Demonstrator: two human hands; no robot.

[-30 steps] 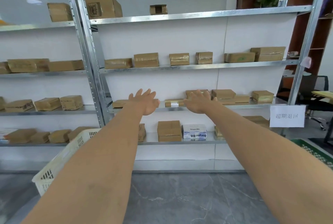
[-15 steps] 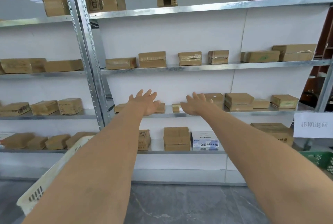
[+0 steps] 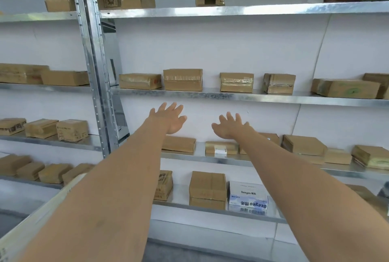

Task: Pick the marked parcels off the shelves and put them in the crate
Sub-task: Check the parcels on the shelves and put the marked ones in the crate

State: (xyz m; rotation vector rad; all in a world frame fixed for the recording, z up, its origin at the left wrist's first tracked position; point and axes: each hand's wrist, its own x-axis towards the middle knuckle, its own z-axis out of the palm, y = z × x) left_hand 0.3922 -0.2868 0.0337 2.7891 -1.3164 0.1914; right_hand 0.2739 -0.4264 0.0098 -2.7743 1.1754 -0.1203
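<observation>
Steel shelving [image 3: 210, 12] fills the wall, with brown parcels lined up tier after tier. Both arms are out at full stretch, left hand [image 3: 168, 119] and right hand [image 3: 229, 128] spread wide, fingers splayed, gripping nothing, palms toward the rack. Just below them, toward six o'clock, a small labelled parcel [image 3: 221, 148] sits on the third tier down; that looks like the target, hence two hands framing it. The crate [image 3: 31, 221] waits at seven o'clock, only its pale rim showing, close by for the drop
</observation>
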